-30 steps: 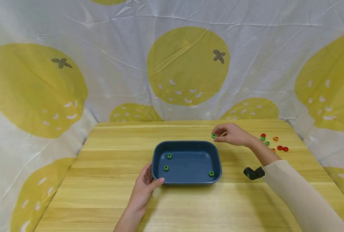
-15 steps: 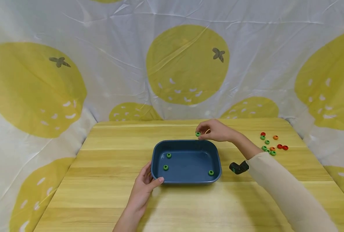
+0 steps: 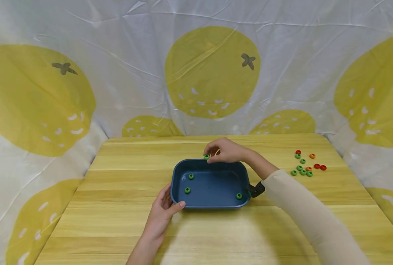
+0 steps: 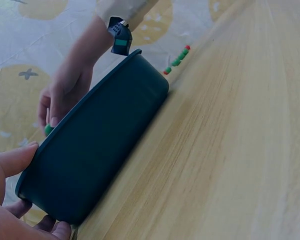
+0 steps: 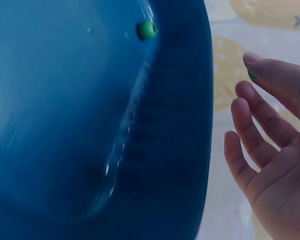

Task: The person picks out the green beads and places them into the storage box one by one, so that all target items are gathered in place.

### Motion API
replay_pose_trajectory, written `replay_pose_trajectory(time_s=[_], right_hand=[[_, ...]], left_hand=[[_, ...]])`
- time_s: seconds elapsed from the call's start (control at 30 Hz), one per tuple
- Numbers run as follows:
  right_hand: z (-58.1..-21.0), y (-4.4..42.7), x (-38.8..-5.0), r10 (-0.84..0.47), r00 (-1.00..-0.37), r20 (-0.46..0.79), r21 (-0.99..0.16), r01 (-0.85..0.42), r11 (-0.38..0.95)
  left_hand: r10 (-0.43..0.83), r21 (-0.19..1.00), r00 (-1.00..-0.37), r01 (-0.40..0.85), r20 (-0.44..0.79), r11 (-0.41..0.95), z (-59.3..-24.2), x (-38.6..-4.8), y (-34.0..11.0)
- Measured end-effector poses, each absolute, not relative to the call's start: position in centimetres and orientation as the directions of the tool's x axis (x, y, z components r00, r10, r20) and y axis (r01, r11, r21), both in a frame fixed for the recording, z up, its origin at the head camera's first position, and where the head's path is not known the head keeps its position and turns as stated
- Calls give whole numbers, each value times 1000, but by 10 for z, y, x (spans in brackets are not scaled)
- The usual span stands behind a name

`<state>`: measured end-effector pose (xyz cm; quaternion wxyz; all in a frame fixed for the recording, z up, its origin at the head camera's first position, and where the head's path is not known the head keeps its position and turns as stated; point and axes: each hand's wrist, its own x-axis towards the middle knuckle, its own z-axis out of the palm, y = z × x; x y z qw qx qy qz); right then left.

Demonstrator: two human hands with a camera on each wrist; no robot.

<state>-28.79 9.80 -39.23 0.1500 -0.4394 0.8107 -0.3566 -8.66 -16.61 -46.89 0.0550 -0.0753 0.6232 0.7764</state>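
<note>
Carried green bead (image 3: 206,157) leftward within last second, pinched in fingers of right hand (image 3: 224,150), now by far rim of blue tub (image 3: 213,187). Gripping tub's left end with left hand (image 3: 161,213). Probably close to adding to three green beads (image 3: 187,190) inside.

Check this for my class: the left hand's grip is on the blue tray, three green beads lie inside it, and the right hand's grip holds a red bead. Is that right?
Not quite: the bead in the right hand's grip is green, not red, as the head view shows. The left hand's grip is on the blue tray, with three green beads inside.
</note>
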Motion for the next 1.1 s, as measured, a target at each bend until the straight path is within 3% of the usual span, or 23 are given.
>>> replay_pose_trajectory(time_s=[0.37, 0.7, 1.1], right_hand=[[-393, 67, -287, -861, -503, 71, -685, -652, 324], [-388, 57, -286, -865, -497, 67, -697, -643, 316], [-392, 73, -288, -840, -539, 61, -704, -620, 346]], left_hand=[[-10, 963, -984, -174, -179, -205, -468, -87, -165], [-7, 963, -983, -177, -182, -204, -469, -87, -165], [-19, 962, -981, -186, -194, -198, -468, -86, -166]])
